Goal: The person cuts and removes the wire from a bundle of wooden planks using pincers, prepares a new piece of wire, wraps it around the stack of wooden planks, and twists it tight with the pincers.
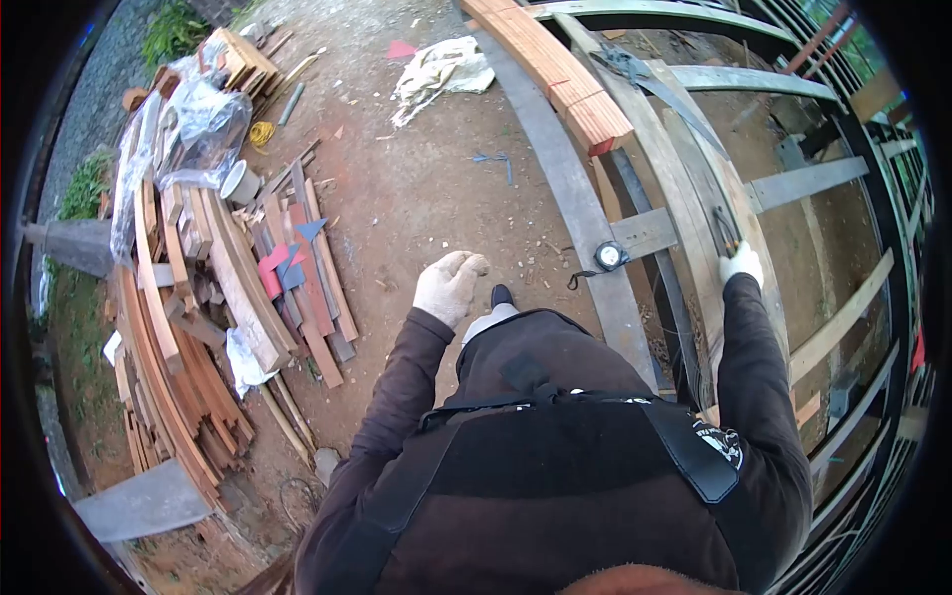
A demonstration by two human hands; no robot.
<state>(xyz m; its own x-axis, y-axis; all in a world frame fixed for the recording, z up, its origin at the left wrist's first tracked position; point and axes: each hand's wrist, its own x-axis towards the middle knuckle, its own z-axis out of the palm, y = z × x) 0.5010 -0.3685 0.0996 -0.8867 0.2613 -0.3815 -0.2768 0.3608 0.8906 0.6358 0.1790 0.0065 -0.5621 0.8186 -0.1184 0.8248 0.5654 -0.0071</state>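
Note:
My left hand point(449, 288), in a white glove, is raised over the dirt ground with its fingers curled in. Whether anything is inside that fist is hidden. On the right, my gloved right hand point(741, 264) is closed at the end of a dark pincer-like hand tool point(725, 228), which lies along a long timber board point(684, 188). The tool's exact kind is too small to make out. A tape measure point(608, 255) with a black strap rests on the grey plank point(570, 188) between my hands.
Bundled reddish timber strips point(555, 74) lie on the bench at the top. Stacked lumber point(164, 337), a white bucket point(240, 182) and plastic sheeting point(203, 124) fill the left side. A pale cloth point(446, 74) is on the ground. Metal framing point(863, 149) stands at right.

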